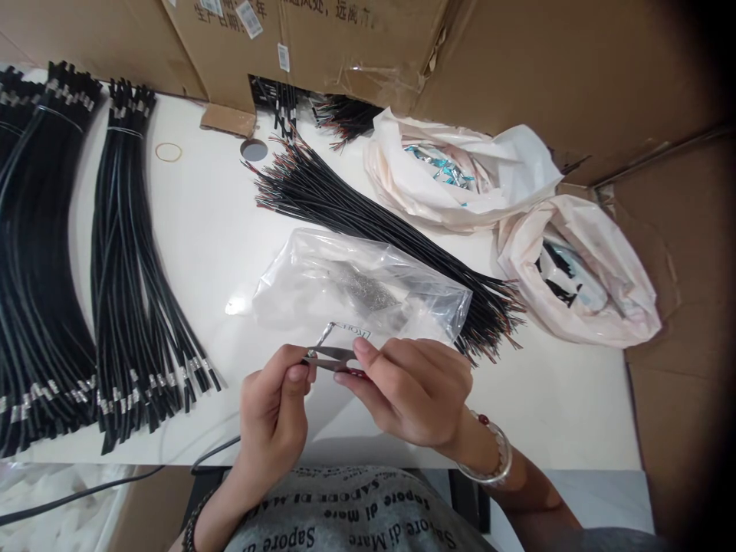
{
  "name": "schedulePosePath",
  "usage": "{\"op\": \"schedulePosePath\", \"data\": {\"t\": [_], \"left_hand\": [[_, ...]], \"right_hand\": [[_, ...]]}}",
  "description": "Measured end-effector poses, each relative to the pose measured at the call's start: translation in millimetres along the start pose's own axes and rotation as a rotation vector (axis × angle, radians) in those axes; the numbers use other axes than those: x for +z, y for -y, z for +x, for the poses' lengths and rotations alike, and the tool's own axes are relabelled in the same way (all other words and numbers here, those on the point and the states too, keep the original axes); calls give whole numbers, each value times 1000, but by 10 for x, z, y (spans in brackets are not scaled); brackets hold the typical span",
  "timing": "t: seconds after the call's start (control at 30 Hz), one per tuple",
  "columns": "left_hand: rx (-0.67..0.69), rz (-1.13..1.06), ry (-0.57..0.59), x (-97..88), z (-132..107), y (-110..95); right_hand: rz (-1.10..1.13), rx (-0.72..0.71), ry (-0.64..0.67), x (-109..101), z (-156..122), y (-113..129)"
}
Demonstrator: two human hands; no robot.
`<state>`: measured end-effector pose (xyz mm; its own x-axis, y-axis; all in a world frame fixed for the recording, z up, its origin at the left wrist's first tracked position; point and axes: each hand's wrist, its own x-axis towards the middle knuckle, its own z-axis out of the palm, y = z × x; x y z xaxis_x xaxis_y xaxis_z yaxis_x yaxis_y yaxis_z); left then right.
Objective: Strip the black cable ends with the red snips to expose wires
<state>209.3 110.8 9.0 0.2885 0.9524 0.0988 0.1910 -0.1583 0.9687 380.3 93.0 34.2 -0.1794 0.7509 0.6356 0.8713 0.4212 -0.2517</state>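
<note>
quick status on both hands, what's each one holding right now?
Left hand: closed, pinching the tip end of the small scissors.
Right hand: closed, gripping the same scissors by their handle end.

White desk [195, 230], glossy, glare spot near its middle. Brown cardboard boxes [356, 38] stacked along the far edge, open cardboard flaps [667, 230] at right. Dark vignette in the right corner.

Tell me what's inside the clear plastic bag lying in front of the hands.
The clear plastic bag holds a grey heap of tiny metal pieces, blurred by the film. Single pieces can't be made out. The bag covers part of the loose black wires behind it.
</note>
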Motion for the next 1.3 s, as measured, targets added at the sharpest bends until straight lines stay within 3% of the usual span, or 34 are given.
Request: {"op": "schedulePosePath", "data": {"t": [0.37,0.97,1.1,1.3], "left_hand": [[87,41,19,-53,-4,64],[242,334,-124,-46,-36,105],[242,401,-128,-1,-3,93],[163,505,-112,100,103,118]], "right_hand": [[-34,-31,-13,-18,1,18],[-73,-61,17,-92,16,46],[-41,38,41,-47,-16,63],[164,312,103,94,-65,23]]}}
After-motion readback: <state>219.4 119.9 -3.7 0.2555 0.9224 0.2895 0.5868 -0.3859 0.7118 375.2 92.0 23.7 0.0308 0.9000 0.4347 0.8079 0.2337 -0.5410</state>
